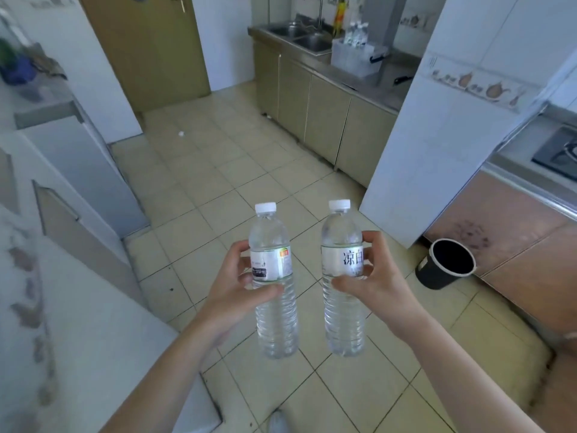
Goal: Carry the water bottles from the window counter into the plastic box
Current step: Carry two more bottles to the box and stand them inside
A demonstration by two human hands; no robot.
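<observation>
I carry two clear water bottles with white caps, both upright above the tiled floor. My left hand grips the left bottle around its label. My right hand grips the right bottle at its white label with printed characters. Far ahead, a clear plastic box stands on the steel counter beside the sink, and a few bottles stand inside it.
A double steel sink and olive cabinets run along the far right. A white tiled pillar juts out on the right, with a black bin at its foot. A gas hob is at the right edge, white counters are on the left, and a door is behind.
</observation>
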